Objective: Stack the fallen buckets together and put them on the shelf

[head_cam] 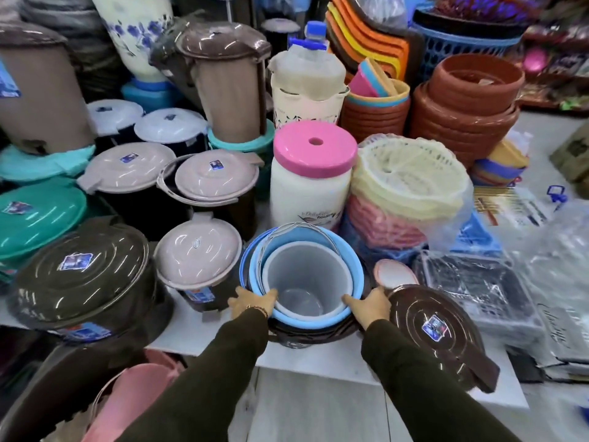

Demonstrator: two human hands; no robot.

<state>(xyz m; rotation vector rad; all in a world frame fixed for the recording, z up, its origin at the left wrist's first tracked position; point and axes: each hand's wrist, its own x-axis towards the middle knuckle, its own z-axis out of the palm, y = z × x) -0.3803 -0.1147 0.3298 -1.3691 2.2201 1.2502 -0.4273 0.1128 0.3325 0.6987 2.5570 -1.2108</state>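
A nest of stacked buckets stands upright on the white shelf in front of me: a pale grey inner bucket inside light blue ones, with a dark brown one outermost at the bottom. Thin metal handles arch over the far rim. My left hand grips the stack's left rim. My right hand holds the right rim. Both sleeves are dark.
A brown lid lies right of the stack and a lidded beige-and-brown bin stands left. Behind are a white jar with a pink lid and netted baskets. Pink buckets sit below the shelf.
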